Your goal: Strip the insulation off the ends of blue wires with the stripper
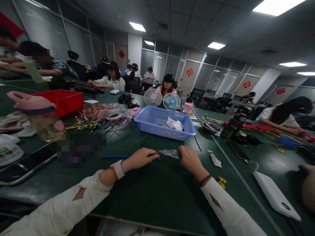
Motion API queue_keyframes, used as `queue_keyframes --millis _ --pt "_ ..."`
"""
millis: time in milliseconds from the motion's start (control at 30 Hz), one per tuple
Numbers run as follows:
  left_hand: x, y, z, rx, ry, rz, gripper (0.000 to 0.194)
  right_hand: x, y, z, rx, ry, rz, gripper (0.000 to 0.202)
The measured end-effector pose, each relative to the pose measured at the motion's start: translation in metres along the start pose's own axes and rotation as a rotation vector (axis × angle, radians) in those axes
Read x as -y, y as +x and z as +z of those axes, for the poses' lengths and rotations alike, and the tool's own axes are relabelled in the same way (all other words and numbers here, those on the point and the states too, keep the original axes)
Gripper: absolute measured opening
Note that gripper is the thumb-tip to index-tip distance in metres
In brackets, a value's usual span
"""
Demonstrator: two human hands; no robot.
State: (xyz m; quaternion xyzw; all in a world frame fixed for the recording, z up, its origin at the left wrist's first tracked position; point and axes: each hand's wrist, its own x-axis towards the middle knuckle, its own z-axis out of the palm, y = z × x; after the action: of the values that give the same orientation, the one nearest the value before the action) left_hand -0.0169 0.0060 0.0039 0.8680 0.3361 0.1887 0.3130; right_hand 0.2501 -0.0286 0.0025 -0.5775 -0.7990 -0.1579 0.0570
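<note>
Head view: my left hand (pixel 142 158) pinches blue wire (pixel 115 156), right hand (pixel 190 160) grips pliers (pixel 169 153), probably stripping, next needing a steady pull.

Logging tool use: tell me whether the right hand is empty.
No, the right hand holds pliers, their metal head pointing left.

Red sign (pixel 189 72) on the middle door (pixel 187 82): gold marks, too small to read.
Red sign (pixel 121 54) on the left door (pixel 120 48): dark marks, unreadable from here.
White container (pixel 12 161) label (pixel 9 150): print too blurred.
White power bank's (pixel 273 191) dark oval (pixel 285 206): nothing I can make out.
</note>
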Motion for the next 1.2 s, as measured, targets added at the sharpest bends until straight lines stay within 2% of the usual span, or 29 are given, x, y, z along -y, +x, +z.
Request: queue_keyframes --millis 167,367,533,667,800,933,1200 --pt "0.001 0.001 -0.001 -0.003 -0.014 0.022 0.049 0.003 0.000 -0.001 -0.026 -0.007 -0.014 0.022" --pt "-0.004 0.001 -0.006 0.047 -0.054 0.048 0.047 0.002 -0.002 -0.003 -0.063 -0.008 -0.025 0.023" --pt "-0.007 0.000 -0.010 0.138 -0.126 0.039 0.051 -0.003 -0.002 -0.004 -0.120 0.008 -0.040 0.040" --pt "-0.009 0.000 -0.012 0.163 -0.151 0.038 0.049 -0.008 -0.004 -0.006 -0.246 -0.025 -0.028 0.036" --pt "-0.013 0.000 -0.012 0.187 -0.187 -0.011 0.048 -0.011 -0.008 -0.005 -0.350 -0.071 -0.081 0.035" --pt "-0.015 -0.002 -0.013 0.271 -0.227 -0.064 0.048 -0.014 -0.008 -0.001 -0.384 -0.022 -0.073 0.042" --pt "-0.017 -0.007 -0.025 0.467 -0.269 -0.040 0.038 -0.025 -0.010 -0.001 -0.540 0.106 -0.023 0.045"
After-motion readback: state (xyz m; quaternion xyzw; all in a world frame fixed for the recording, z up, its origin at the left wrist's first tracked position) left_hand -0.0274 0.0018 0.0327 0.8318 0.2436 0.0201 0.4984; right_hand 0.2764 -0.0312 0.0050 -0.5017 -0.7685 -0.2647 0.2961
